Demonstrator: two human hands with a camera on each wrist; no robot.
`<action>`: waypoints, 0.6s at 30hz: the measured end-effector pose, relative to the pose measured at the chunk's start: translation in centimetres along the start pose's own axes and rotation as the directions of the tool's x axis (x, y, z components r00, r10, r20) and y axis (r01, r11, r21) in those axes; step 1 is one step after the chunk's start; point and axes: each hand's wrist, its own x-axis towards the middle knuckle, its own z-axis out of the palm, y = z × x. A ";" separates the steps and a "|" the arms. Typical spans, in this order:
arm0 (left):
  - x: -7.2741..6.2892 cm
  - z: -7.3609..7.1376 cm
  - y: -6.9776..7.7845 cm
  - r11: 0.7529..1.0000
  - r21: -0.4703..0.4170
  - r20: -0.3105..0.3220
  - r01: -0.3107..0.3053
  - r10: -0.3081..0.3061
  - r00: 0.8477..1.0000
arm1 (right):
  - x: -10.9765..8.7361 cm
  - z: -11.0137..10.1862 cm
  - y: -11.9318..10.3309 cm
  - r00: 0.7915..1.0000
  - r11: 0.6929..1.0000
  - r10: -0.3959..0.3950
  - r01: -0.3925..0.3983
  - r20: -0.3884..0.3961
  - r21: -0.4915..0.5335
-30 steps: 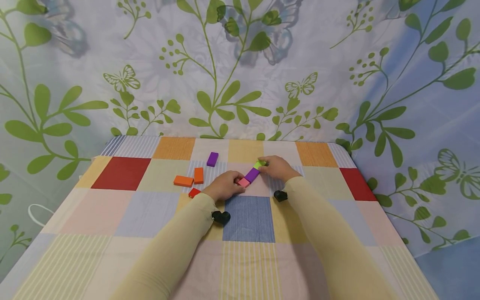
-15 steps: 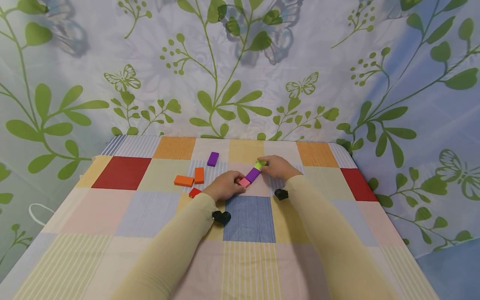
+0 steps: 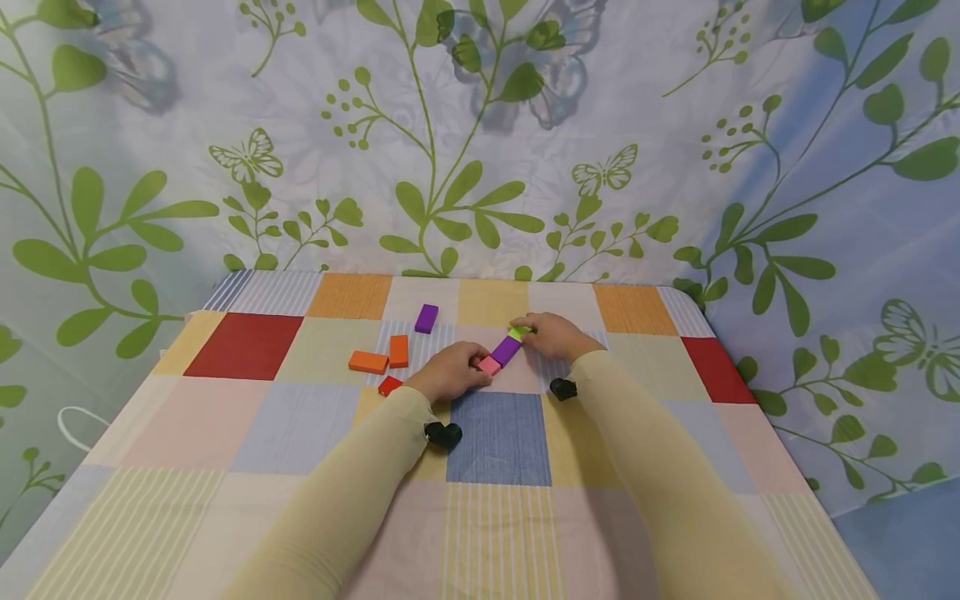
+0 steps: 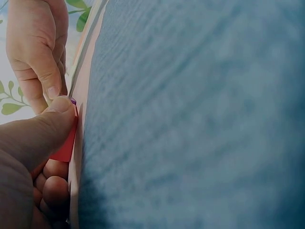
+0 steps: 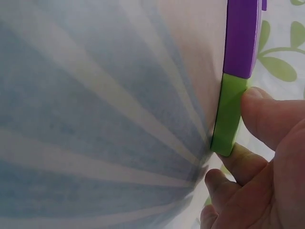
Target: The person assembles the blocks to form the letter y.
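Note:
Three blocks lie end to end in a slanting row on the patchwork cloth: a pink block (image 3: 490,365), a purple block (image 3: 506,351) and a lime green block (image 3: 516,333). At the near end, my left hand (image 3: 450,370) holds the pink block between thumb and fingers; the thumb partly covers it in the left wrist view. My right hand (image 3: 558,335) pinches the lime green block at the far end. In the right wrist view, the thumb rests on one face of this green block (image 5: 228,114) and a finger touches its end, which meets the purple block (image 5: 240,38).
Left of the hands lie two orange blocks (image 3: 368,362), a red block (image 3: 389,385) partly behind the left sleeve, and another purple block (image 3: 427,318) farther back. A leaf-patterned curtain (image 3: 480,167) hangs behind the table (image 3: 360,517).
My right fingers have shifted slightly over the green block and cover a little more of it. The left hand and the loose blocks stay put.

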 end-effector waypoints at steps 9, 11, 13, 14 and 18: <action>0.0 0.1 -0.1 1.000 0.001 -0.003 -0.014 0.014 1.000 | 0.0 -0.1 0.0 1.000 1.000 -0.016 0.016 0.013 0.006; 0.0 0.1 -0.1 1.000 0.003 -0.003 -0.013 0.013 1.000 | -0.1 -0.1 0.0 1.000 1.000 -0.016 0.016 0.022 0.012; 0.0 0.1 -0.1 1.000 0.010 -0.003 -0.014 0.014 1.000 | 0.0 -0.1 -0.1 0.999 1.000 -0.020 0.020 0.032 0.015; 0.0 0.1 -0.1 1.000 0.015 -0.004 -0.016 0.016 1.000 | 0.0 -0.1 -0.2 0.999 1.000 -0.024 0.023 0.036 0.017; 0.1 0.1 -0.1 0.999 0.030 -0.006 -0.019 0.019 1.000 | 0.0 0.0 -0.4 0.998 0.999 -0.043 0.043 0.034 0.011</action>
